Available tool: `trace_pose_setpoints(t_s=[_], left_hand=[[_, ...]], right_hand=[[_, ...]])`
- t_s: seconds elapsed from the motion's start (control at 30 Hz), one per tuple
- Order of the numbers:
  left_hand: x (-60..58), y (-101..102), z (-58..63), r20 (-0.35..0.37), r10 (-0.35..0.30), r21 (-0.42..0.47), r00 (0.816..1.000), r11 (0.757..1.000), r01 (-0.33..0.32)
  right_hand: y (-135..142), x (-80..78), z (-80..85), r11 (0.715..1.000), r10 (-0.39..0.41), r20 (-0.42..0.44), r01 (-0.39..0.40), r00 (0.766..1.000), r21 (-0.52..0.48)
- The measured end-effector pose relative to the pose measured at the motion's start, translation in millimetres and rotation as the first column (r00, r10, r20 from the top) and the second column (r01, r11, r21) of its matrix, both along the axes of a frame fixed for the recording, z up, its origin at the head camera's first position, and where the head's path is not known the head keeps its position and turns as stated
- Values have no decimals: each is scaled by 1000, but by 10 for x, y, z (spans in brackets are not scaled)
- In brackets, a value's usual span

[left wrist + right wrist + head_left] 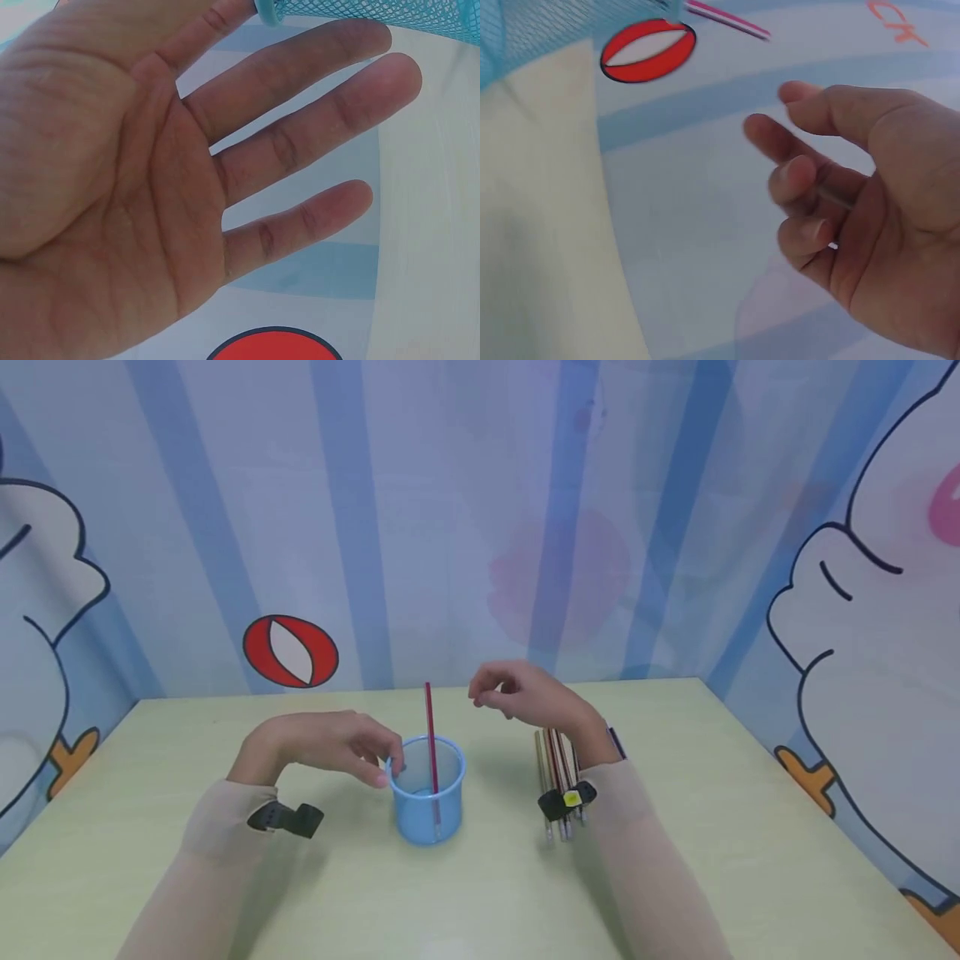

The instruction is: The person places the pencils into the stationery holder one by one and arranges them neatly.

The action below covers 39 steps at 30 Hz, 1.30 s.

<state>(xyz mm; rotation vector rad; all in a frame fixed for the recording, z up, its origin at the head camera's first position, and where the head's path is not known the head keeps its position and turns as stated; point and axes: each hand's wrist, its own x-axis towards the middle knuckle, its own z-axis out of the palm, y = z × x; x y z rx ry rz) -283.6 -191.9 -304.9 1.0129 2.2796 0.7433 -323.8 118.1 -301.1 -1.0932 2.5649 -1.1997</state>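
A blue mesh pen cup [427, 818] stands upright on the table, with one slim red pencil [431, 727] leaning in it and rising above the rim. My left hand [330, 745] is at the cup's left side, pinching the rim between thumb and index finger. In the left wrist view, its other fingers [330, 112] stretch out loosely below the rim. My right hand [528, 693] hovers right of the pencil, apart from it, fingers loosely curled. Nothing shows in its grasp in the right wrist view, where the striped pencil [727, 19] is beyond the fingertips.
Several slim pencils [551, 760] lie together on the pale yellow table [480, 902], partly hidden beneath my right wrist. Black wrist devices [285, 818] sit on both sleeves. A blue striped backdrop [442, 527] with cartoon figures and a red-and-white ball print stands behind the table.
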Motion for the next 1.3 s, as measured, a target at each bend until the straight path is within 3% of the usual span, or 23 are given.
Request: trace_pose_setpoints(t_s=[0.17,0.23,0.43,0.8,1.17,1.3], left_hand=[[3,2,2,7,9,-2,1000,1000,-9],[1,1,-5,10,5,4,1000,1000,-5],[7,3,-8,1,-11,10,1000,1000,11],[3,7,11,14,-3,10,1000,1000,3],[-6,1,2,22,-16,16,1000,1000,16],[-4,-3,2,17,-14,10,1000,1000,14]], right_hand=[[268,-72,-10,996,-19,87,11,996,91],[359,-96,-30,984,-45,91,29,995,173],[511,-147,-101,900,-169,126,100,978,425],[442,-181,-337,795,-329,175,172,928,581],[209,-200,-524,774,-344,120,209,931,598],[222,-204,-506,787,-307,130,174,943,592]])
